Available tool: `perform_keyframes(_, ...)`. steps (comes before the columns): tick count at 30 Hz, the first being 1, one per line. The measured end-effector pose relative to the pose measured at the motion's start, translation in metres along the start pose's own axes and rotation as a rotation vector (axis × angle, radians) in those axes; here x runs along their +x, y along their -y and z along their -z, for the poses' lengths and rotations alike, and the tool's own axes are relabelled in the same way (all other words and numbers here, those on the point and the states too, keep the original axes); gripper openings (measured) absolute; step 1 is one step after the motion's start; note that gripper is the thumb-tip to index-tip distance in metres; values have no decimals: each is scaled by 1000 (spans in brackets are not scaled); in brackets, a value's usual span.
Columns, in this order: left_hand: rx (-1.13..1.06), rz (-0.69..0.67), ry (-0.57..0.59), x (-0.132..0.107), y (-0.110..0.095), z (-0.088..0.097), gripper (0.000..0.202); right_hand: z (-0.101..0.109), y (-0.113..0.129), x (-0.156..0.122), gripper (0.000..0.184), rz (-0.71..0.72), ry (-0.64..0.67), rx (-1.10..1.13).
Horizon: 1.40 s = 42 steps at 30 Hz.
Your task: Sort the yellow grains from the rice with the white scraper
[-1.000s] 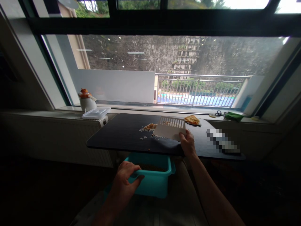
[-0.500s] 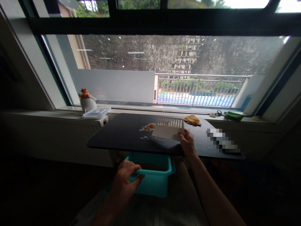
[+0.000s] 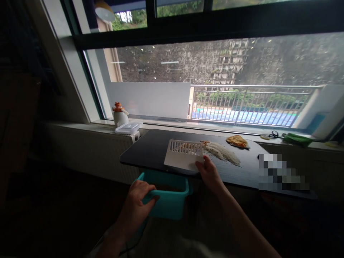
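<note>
My right hand (image 3: 209, 173) pinches the near right corner of a flat white slotted plate (image 3: 180, 161). It is tilted over the front part of the dark table, its row of slots facing away from me. Grains and orange-yellow kernels show through the slots. Right of the plate lies a spread of white rice-like grains (image 3: 221, 152), with a few corn-like kernels (image 3: 205, 142) at its far left end. My left hand (image 3: 141, 197) grips the near left rim of a teal bin (image 3: 168, 208) below the table's front edge. Dark brown material in the bin is partly visible.
A folded yellow cloth (image 3: 237, 141) lies at the back of the dark table (image 3: 145, 148). A pixelated object (image 3: 282, 173) is at the right. On the ledge are a clear plastic lid (image 3: 129, 127), a white pot (image 3: 120, 118), scissors (image 3: 273, 134) and a green cloth-like item (image 3: 297, 139).
The slotted plate and my right hand have moved left across the table, uncovering the rice-like grains on the right. The view has turned and tilted slightly. My left hand stays on the bin's rim.
</note>
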<state>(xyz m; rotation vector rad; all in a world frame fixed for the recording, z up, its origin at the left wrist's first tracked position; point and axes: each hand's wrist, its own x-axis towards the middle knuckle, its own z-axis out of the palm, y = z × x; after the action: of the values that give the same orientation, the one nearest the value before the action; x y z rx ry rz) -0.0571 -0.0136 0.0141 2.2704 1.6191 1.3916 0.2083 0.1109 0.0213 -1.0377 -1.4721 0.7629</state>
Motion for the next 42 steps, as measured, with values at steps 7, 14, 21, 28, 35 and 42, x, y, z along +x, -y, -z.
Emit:
perform_keyframes(7,-16,-17,-8,-1,-1,-6,6,5,5,-18,28,41,32,-46)
perform_keyframes(14,-83,-88,23,2,-8,-23,6,74,4,-5,35,14,-475,-223)
perform_keyframes(21,-146,-115,51,9,-23,-44,9,149,-6,17,30,-12,-664,-464)
perform_keyframes(28,-177,-163,61,15,-38,-43,4,147,-17,17,30,-23,-632,-438)
perform_keyframes(35,-190,-140,92,13,-39,-47,3,138,-25,20,36,-45,-590,-385)
perform_keyframes(42,-196,-136,108,13,-40,-50,3,127,-32,43,36,-59,-587,-373)
